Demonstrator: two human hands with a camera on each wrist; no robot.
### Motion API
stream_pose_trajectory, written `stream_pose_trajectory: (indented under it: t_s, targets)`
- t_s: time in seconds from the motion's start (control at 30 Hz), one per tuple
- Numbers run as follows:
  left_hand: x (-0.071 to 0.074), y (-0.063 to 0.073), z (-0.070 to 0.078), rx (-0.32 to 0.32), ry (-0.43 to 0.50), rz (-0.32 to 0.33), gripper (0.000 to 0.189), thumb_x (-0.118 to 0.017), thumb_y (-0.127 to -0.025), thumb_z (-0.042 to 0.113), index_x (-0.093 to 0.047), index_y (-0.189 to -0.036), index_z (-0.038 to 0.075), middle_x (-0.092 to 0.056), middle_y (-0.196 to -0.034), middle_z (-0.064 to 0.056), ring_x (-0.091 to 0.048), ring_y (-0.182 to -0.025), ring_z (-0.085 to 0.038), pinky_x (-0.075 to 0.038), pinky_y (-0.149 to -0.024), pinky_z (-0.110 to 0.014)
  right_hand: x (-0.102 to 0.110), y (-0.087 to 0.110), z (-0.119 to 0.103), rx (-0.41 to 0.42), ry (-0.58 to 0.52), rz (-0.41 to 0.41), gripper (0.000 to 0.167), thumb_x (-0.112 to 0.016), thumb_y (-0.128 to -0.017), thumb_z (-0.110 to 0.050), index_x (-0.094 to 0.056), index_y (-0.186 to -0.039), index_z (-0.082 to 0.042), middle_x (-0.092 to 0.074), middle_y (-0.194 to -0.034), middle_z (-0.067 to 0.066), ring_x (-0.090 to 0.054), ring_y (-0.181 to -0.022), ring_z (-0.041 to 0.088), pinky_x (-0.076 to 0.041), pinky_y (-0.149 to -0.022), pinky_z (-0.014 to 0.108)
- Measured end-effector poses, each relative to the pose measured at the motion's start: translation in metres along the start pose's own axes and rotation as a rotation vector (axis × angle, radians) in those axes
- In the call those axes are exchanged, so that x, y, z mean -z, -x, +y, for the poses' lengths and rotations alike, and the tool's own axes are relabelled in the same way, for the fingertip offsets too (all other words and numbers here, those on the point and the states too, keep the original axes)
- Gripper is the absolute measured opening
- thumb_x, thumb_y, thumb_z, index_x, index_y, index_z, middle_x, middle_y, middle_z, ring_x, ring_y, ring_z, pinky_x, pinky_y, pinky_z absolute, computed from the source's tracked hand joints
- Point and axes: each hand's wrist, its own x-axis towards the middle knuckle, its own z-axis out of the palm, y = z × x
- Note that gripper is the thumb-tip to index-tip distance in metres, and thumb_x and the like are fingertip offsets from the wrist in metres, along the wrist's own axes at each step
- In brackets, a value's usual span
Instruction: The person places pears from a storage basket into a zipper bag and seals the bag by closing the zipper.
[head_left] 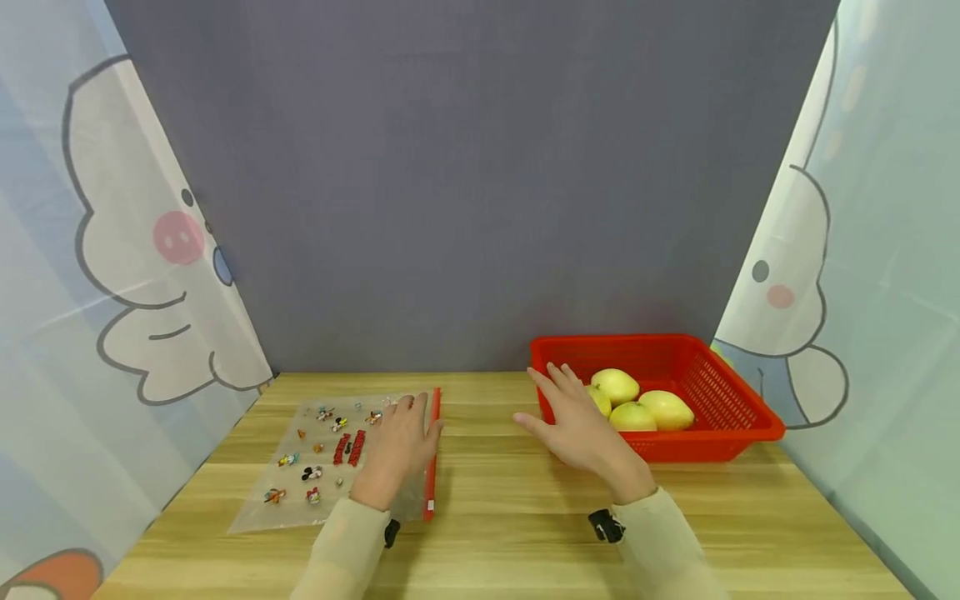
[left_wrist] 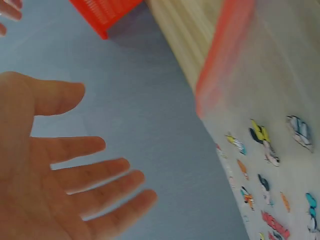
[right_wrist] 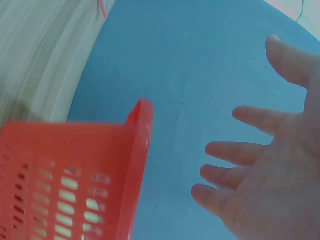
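Observation:
My left hand (head_left: 399, 450) hovers over a clear zip bag (head_left: 258, 504) printed with small cartoon figures, its fingers straight. Along the right side of the bag runs a red zip strip (head_left: 435, 450). In the left wrist view the palm and spread fingers (left_wrist: 100, 175) hold nothing. My right hand (head_left: 577, 425), fingers extended and thumb apart, is at the left edge of a red plastic basket (head_left: 720, 442). Several yellow-green mangoes (head_left: 663, 410) lie in the left part of that basket, one partly hidden behind the hand. The right wrist view shows this palm bare, beside the basket's rim.
Bag and basket both rest on a wooden table (head_left: 487, 533). A grey cloth (head_left: 480, 183) hangs behind its back edge. Curtains (head_left: 892, 333) with cartoon animals stand close on the left and right sides.

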Motion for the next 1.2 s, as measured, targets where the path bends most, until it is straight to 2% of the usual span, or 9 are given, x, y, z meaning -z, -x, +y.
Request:
stream_pose_trajectory:
  t_s: [0.17, 0.33, 0.4, 0.7, 0.83, 0.97, 1.07, 1.13, 1.2]
  targets:
    - [-0.005, -0.007, -0.003, -0.006, -0.011, 0.022, 0.051, -0.064, -0.101, 0.034, -0.058, -0.139, 0.000, -0.061, -0.131, -0.022, -0.063, -0.110, -0.043, -0.058, -0.077, -0.059, -0.011, -0.006, -0.006, 0.030, -0.038, -0.001, 0.069, -0.062, -0.100, -0.044, -0.041, -0.155, -0.007, -0.034, -0.161, 0.019, -0.017, -0.152, 0.043, -0.020, -0.120, 0.062]
    - [-0.003, -0.013, -0.006, 0.020, 0.022, -0.008, 0.050, -0.062, -0.101, 0.031, -0.057, -0.138, -0.001, -0.060, -0.133, -0.024, -0.061, -0.114, -0.048, -0.057, -0.078, -0.062, -0.024, -0.009, -0.012, 0.023, -0.074, 0.030, 0.060, -0.065, -0.100, -0.034, -0.048, -0.150, -0.005, -0.041, -0.156, 0.018, -0.028, -0.149, 0.040, -0.027, -0.119, 0.058]
    - [-0.003, -0.013, -0.006, 0.033, 0.028, -0.036, 0.050, -0.061, -0.102, 0.031, -0.056, -0.139, -0.002, -0.059, -0.133, -0.025, -0.060, -0.116, -0.049, -0.055, -0.081, -0.064, -0.029, -0.010, -0.014, 0.016, -0.089, 0.035, 0.057, -0.065, -0.099, -0.031, -0.050, -0.147, -0.004, -0.043, -0.154, 0.018, -0.033, -0.146, 0.038, -0.031, -0.117, 0.056]
    - [-0.010, -0.013, -0.008, 0.130, -0.124, -0.220, 0.054, -0.063, -0.100, 0.039, -0.057, -0.136, 0.000, -0.059, -0.128, -0.028, -0.057, -0.116, -0.048, -0.051, -0.086, -0.066, -0.047, -0.013, -0.020, -0.007, -0.132, 0.012, 0.051, -0.064, -0.100, -0.030, -0.054, -0.145, -0.008, -0.046, -0.152, 0.013, -0.041, -0.142, 0.034, -0.036, -0.115, 0.054]
    - [-0.016, -0.018, -0.007, 0.165, -0.164, -0.247, 0.056, -0.065, -0.097, 0.046, -0.062, -0.131, 0.001, -0.063, -0.120, -0.025, -0.063, -0.102, -0.045, -0.054, -0.081, -0.062, -0.052, -0.015, -0.019, -0.012, -0.137, 0.005, 0.051, -0.064, -0.100, -0.031, -0.054, -0.145, -0.009, -0.048, -0.152, 0.012, -0.043, -0.141, 0.034, -0.037, -0.114, 0.054]
    - [-0.019, -0.018, -0.002, 0.179, -0.160, -0.262, 0.060, -0.068, -0.095, 0.046, -0.063, -0.129, -0.004, -0.063, -0.120, -0.029, -0.062, -0.105, -0.048, -0.054, -0.087, -0.060, -0.055, -0.016, -0.019, -0.035, -0.160, -0.016, 0.051, -0.064, -0.100, -0.032, -0.055, -0.144, -0.009, -0.049, -0.151, 0.012, -0.043, -0.141, 0.035, -0.036, -0.114, 0.055]
    - [-0.022, -0.016, 0.000, 0.196, -0.121, -0.297, 0.046, -0.068, -0.096, 0.043, -0.071, -0.101, -0.002, -0.068, -0.104, -0.024, -0.065, -0.099, -0.043, -0.053, -0.090, -0.059, -0.060, -0.017, -0.018, -0.040, -0.169, -0.025, 0.050, -0.063, -0.100, -0.033, -0.056, -0.143, -0.008, -0.053, -0.148, 0.013, -0.044, -0.140, 0.036, -0.036, -0.114, 0.055]
    - [-0.024, -0.015, 0.001, 0.220, -0.064, -0.320, 0.038, -0.070, -0.094, 0.038, -0.067, -0.079, 0.003, -0.067, -0.085, -0.016, -0.067, -0.080, -0.034, -0.058, -0.078, -0.053, -0.064, -0.019, -0.015, -0.036, -0.173, -0.028, 0.049, -0.063, -0.100, -0.032, -0.056, -0.142, -0.007, -0.054, -0.147, 0.013, -0.045, -0.139, 0.036, -0.036, -0.114, 0.055]
    - [-0.026, -0.014, 0.000, 0.219, -0.039, -0.343, 0.039, -0.071, -0.093, 0.033, -0.057, -0.064, 0.011, -0.060, -0.069, -0.007, -0.060, -0.063, -0.023, -0.057, -0.065, -0.045, -0.067, -0.020, -0.014, -0.034, -0.179, -0.035, 0.049, -0.062, -0.101, -0.033, -0.057, -0.142, -0.006, -0.055, -0.145, 0.014, -0.046, -0.138, 0.036, -0.038, -0.113, 0.055]
